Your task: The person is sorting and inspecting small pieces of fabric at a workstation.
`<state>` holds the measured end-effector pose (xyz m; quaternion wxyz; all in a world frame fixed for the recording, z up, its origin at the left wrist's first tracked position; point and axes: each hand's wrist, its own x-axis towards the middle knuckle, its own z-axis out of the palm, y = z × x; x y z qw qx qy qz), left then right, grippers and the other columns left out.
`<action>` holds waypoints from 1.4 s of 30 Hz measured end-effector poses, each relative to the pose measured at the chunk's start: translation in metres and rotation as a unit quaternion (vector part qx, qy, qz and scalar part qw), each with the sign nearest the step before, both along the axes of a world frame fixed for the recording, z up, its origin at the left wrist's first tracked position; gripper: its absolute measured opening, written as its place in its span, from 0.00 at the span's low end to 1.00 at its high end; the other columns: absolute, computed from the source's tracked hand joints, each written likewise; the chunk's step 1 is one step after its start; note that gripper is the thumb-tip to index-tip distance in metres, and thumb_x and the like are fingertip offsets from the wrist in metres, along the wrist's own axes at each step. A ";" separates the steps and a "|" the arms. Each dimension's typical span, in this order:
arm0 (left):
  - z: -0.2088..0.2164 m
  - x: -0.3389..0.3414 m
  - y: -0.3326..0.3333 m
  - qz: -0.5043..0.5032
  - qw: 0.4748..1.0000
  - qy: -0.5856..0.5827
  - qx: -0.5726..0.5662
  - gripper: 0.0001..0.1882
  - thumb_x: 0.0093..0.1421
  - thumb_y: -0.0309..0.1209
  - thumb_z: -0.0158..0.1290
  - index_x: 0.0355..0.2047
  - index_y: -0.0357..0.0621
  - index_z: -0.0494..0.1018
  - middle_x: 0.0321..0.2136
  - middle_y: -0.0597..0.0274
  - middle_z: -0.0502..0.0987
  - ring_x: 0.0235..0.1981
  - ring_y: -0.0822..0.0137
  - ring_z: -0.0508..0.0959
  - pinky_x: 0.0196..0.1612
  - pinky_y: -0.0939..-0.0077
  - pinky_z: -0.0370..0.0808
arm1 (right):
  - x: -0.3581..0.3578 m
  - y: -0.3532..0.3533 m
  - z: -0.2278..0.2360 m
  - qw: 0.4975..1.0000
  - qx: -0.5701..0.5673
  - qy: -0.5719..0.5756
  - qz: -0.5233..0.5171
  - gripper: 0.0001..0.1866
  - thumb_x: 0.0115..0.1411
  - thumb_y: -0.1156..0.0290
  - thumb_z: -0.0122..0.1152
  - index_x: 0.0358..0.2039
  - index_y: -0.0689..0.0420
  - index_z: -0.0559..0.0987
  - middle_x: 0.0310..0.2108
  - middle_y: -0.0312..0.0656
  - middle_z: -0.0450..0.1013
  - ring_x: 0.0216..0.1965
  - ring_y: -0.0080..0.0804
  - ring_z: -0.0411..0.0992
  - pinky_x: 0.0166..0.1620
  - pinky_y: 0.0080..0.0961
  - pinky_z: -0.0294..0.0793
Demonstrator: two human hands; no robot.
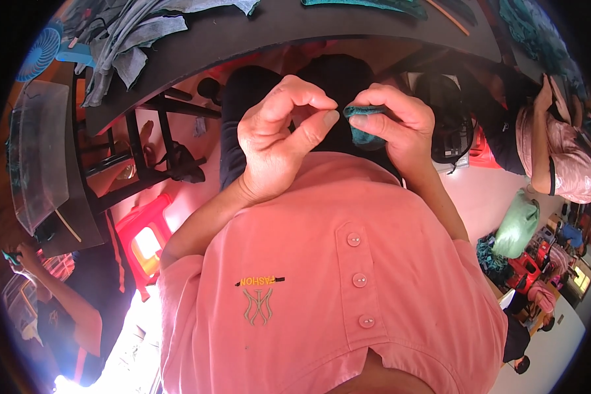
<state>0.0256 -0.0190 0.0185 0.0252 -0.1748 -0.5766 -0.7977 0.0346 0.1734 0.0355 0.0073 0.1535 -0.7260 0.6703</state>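
Note:
My right hand [407, 125] pinches a small folded piece of dark teal fabric [366, 136] between thumb and fingers, and part of the fabric hangs below the thumb. Just to its left, my left hand [269, 148] has thumb and forefinger tips brought close together in a pinch. Anything between those tips is too small to make out. A narrow gap separates the left fingertips from the fabric. Both hands are raised above my lap, short of the dark table [256, 46].
Grey cloth strips [134, 39] lie on the table at the far left, beside a blue fan [39, 56]. Teal cloth [368, 6] lies at the far edge. A red plastic stool [134, 236] stands left. Co-workers sit at left [72, 302] and right [558, 151].

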 end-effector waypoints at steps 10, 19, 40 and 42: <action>0.002 -0.003 0.000 -0.009 0.985 0.127 -0.116 0.10 0.53 0.11 0.56 0.34 0.36 0.74 0.30 0.62 0.74 0.24 0.76 0.72 0.23 0.85 0.69 | 0.001 0.001 0.000 0.998 0.040 0.044 0.019 0.06 0.55 0.79 0.63 0.34 0.64 0.79 0.27 0.37 0.76 0.26 0.20 0.71 0.29 0.17 0.69; 0.002 -0.008 0.003 0.012 0.952 0.237 -0.195 0.14 0.49 0.11 0.56 0.35 0.37 0.72 0.27 0.58 0.72 0.25 0.65 0.71 0.23 0.74 0.68 | 0.003 0.001 -0.001 0.996 0.053 0.078 0.002 0.05 0.54 0.80 0.62 0.33 0.64 0.78 0.25 0.39 0.74 0.24 0.22 0.70 0.27 0.18 0.67; 0.010 -0.009 -0.008 -0.075 0.981 -0.067 -0.167 0.03 0.50 0.22 0.53 0.26 0.36 0.70 0.20 0.60 0.69 0.18 0.71 0.67 0.22 0.77 0.64 | 0.011 0.004 0.004 0.990 -0.039 -0.135 0.013 0.05 0.52 0.76 0.61 0.29 0.63 0.80 0.24 0.35 0.75 0.26 0.17 0.69 0.31 0.16 0.66; 0.004 -0.013 -0.018 -0.084 0.970 -0.216 -0.073 0.05 0.54 0.25 0.52 0.28 0.34 0.72 0.21 0.63 0.70 0.17 0.74 0.67 0.22 0.82 0.63 | 0.012 0.009 0.004 0.985 -0.073 -0.159 -0.009 0.05 0.50 0.79 0.60 0.29 0.64 0.79 0.25 0.35 0.74 0.27 0.18 0.68 0.32 0.16 0.64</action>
